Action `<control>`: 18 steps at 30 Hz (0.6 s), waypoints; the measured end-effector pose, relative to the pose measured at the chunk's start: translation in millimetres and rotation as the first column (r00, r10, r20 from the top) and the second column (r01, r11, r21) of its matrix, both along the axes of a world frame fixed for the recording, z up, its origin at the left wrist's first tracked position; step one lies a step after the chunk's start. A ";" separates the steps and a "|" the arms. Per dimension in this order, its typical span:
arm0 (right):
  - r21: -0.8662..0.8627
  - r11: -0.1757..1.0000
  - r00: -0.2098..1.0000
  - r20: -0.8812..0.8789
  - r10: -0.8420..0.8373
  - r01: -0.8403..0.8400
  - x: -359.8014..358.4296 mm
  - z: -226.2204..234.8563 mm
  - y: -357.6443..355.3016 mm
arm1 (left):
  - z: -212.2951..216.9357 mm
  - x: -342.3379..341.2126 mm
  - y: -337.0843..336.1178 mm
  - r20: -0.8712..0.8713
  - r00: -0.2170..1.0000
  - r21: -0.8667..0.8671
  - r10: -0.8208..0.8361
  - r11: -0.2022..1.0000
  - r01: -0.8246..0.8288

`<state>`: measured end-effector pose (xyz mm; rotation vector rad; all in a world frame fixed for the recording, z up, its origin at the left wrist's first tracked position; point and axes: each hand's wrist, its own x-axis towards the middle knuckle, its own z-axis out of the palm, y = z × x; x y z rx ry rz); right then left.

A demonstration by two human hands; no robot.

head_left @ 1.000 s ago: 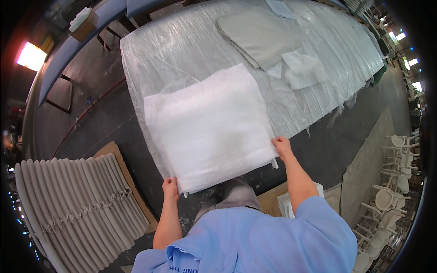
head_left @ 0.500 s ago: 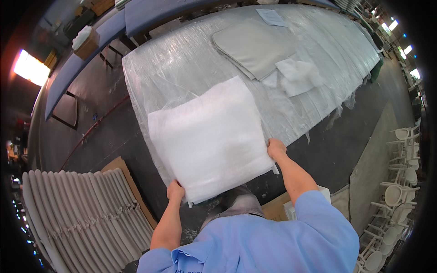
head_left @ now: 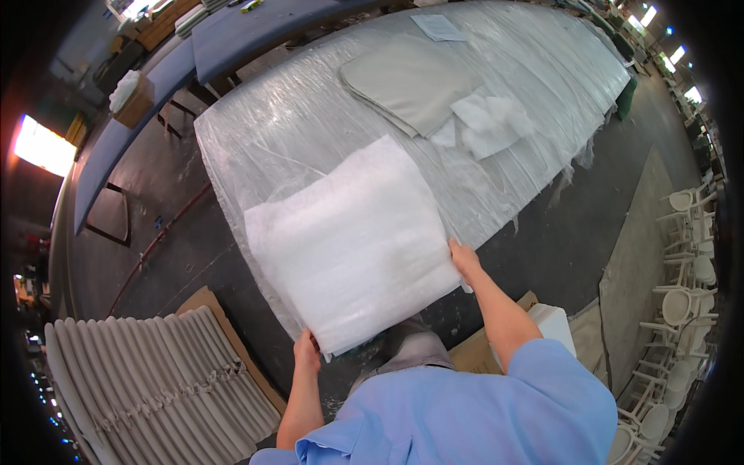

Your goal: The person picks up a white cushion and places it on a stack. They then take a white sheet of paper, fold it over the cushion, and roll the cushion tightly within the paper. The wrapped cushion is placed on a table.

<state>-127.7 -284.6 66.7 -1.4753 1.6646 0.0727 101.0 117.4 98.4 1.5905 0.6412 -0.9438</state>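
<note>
A soft white sheet of wadding (head_left: 353, 248), seemingly in stacked layers, lies on the near end of a plastic-covered table (head_left: 271, 108). My left hand (head_left: 307, 351) is closed at its near left corner, thumb uppermost. At the right side edge, my right hand (head_left: 463, 262) grips the wadding, with its fingertips hidden beneath. Farther up the table rests a stack of grey-beige fabric panels (head_left: 415, 81). Beside that stack are crumpled white wadding scraps (head_left: 496, 128). A sheet of paper (head_left: 439, 28) lies at the far edge.
Long grey padded pieces (head_left: 147, 380) stand in a row at lower left, against cardboard (head_left: 232, 333). White chair frames (head_left: 676, 306) line the right. A blue bench (head_left: 128, 143) carries a box (head_left: 133, 105) at far left. Cardboard and a white box (head_left: 552, 325) sit by my right side.
The view has shifted slightly, so the table appears farther left. My left hand has eased its hold from a fist to a looser grip at the corner. The wadding stays in place.
</note>
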 end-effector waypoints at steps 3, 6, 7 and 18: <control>-0.001 1.000 1.000 -0.029 -0.007 0.007 18.3 4.7 22.6 | -6.4 -11.0 -5.8 0.002 0.987 -0.065 0.161 0.985 -0.161; -0.007 0.997 0.997 -0.009 -0.070 0.070 14.0 8.4 19.3 | -10.8 -11.6 -16.5 -0.049 0.980 -0.125 0.193 0.972 -0.198; -0.004 0.995 0.995 0.008 -0.103 0.103 7.2 7.0 18.4 | -9.9 -13.7 -18.7 -0.069 0.980 -0.135 0.189 0.971 -0.196; -0.224 0.941 0.968 -0.064 0.243 -0.252 -6.0 42.3 36.3 | 9.2 -9.7 18.0 0.300 0.864 0.459 -0.405 0.855 0.241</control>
